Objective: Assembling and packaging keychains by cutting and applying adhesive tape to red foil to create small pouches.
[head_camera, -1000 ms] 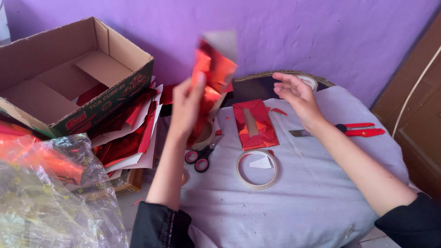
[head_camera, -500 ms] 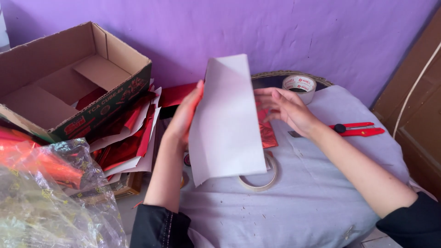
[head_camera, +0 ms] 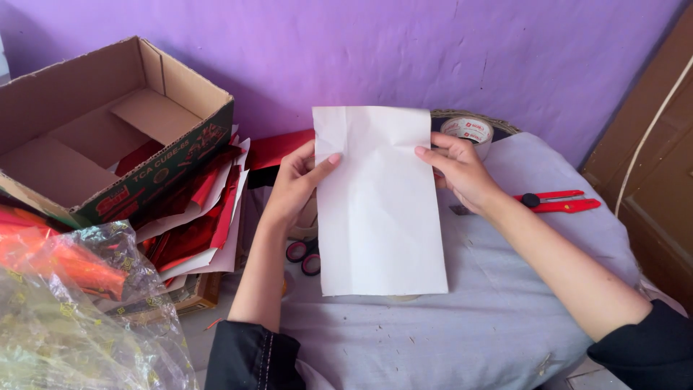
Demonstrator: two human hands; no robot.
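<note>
Both hands hold up a white rectangular paper sheet with light creases, its blank side facing me. My left hand pinches the sheet's left edge, thumb on the front. My right hand grips the upper right edge. The sheet hangs over a round table covered in a grey cloth and hides what lies behind it. Pink-handled scissors peek out just left of the sheet's lower part.
An open cardboard box sits at the left above a heap of red and white papers. Crumpled clear plastic over orange material fills the lower left. A tape roll and red-handled scissors lie on the table.
The left hand held a folded red paper high a second ago. Now the sheet is turned white side toward me, lowered and squared, and the right hand has taken its right edge.
</note>
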